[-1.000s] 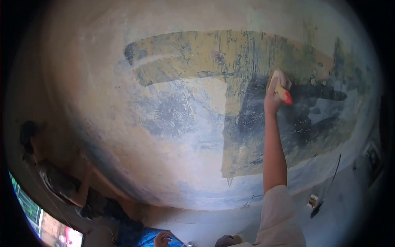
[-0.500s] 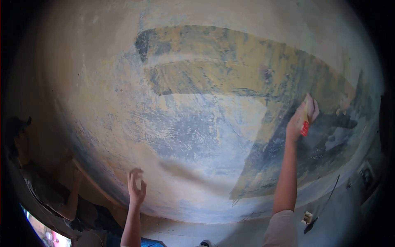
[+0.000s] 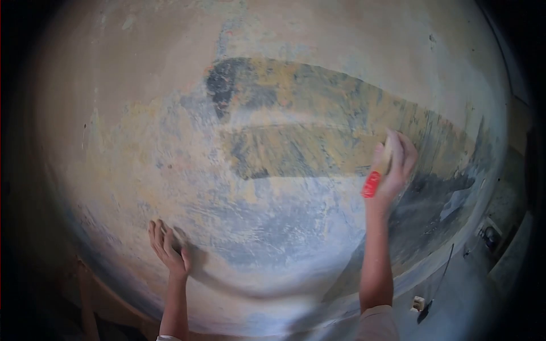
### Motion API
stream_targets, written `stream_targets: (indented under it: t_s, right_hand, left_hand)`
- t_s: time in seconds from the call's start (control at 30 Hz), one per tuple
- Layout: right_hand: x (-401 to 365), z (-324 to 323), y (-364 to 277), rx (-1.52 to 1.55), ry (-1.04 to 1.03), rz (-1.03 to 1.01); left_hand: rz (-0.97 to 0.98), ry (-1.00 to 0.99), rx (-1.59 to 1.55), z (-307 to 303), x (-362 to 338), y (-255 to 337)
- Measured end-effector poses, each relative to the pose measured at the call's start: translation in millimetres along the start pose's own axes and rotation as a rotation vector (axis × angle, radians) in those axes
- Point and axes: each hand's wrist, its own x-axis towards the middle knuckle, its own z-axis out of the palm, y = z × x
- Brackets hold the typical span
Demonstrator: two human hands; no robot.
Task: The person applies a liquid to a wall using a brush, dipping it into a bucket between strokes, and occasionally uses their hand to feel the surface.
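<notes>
A large patchy wall [image 3: 290,221] in beige, yellow and grey-blue fills the head view. My right hand [image 3: 397,162] is closed around a tool with a yellowish handle and a red end [image 3: 371,184], held against the wall at the lower edge of a darker band [image 3: 296,150]. The tool's working end is hidden by my fingers, and I cannot tell its kind. Lower left, my left hand [image 3: 168,247] is raised with fingers apart and slightly bent, right at the wall surface. It holds nothing, and its shadow falls to the right.
At the lower left edge, another person's arm [image 3: 85,298] shows dimly. On the floor at lower right are a small pale box [image 3: 418,303] and a long thin rod [image 3: 443,273] with a dark end. A dark object [image 3: 489,235] stands farther right.
My right hand has moved left across the wall with the tool. My left hand has shifted left and slightly up. The view has turned, so the other person is mostly out of sight.
</notes>
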Motion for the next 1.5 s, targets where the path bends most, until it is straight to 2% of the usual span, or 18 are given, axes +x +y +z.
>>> stream_targets:
  t_s: [0.1,0.2,0.23,0.3,0.33,0.47,0.53,0.6,0.63,0.7,0.73,0.77,0.8,0.83,0.87,0.93,1.4,1.5]
  right_hand:
    - [4,41,-57,0.075,0.026,-0.033]
    - [2,80,-137,0.403,0.028,-0.058]
    - [-6,85,-164,0.552,-0.118,0.047]
    - [-1,86,-218,0.717,-0.128,-0.087]
    - [-17,104,-235,0.834,-0.178,-0.045]
    - [4,79,-206,0.859,-0.134,-0.034]
    - [13,66,-173,0.498,-0.15,0.13]
    - [28,59,-140,0.639,-0.072,0.268]
    - [33,65,-137,0.627,-0.074,0.262]
    - [32,63,-130,0.359,-0.073,-0.033]
    - [18,67,-137,0.345,-0.078,0.073]
    - [3,84,-127,0.066,0.03,-0.2]
    - [14,75,-144,0.499,-0.053,0.207]
    - [20,67,-143,0.419,0.002,-0.024]
    - [20,67,-142,0.55,0.0,-0.003]
    - [19,70,-138,0.55,0.037,0.01]
    - [15,76,-134,0.519,0.06,-0.036]
    - [15,76,-135,0.606,0.092,-0.005]
  left_hand:
    - [-0.001,-0.012,-0.094,-3,-1,-3]
    - [0.007,-0.058,-0.148,-10,0,-4]
    - [-0.002,-0.066,-0.161,-10,-3,-6]
    - [-0.035,-0.108,-0.187,3,-38,-27]
    - [-0.074,-0.143,-0.202,5,-50,-34]
    - [0.051,-0.071,-0.236,-14,-2,-13]
    - [0.043,-0.07,-0.255,-12,-5,-16]
    - [0.042,-0.076,-0.262,-14,-4,-15]
    - [0.04,-0.074,-0.275,-15,-3,-15]
    - [0.012,-0.104,-0.286,-16,-3,-18]
    - [0.015,-0.099,-0.283,-16,-4,-18]
    - [0.026,-0.096,-0.294,-13,-3,-20]
    - [0.046,-0.094,-0.289,-13,-2,-23]
    - [0.061,-0.089,-0.274,-13,0,-25]
    - [0.087,-0.113,-0.337,-12,-1,-26]
    - [0.063,-0.092,-0.223,-10,0,-27]
    - [0.117,-0.048,-0.206,-8,0,-27]
    - [0.106,-0.059,-0.202,-8,0,-26]
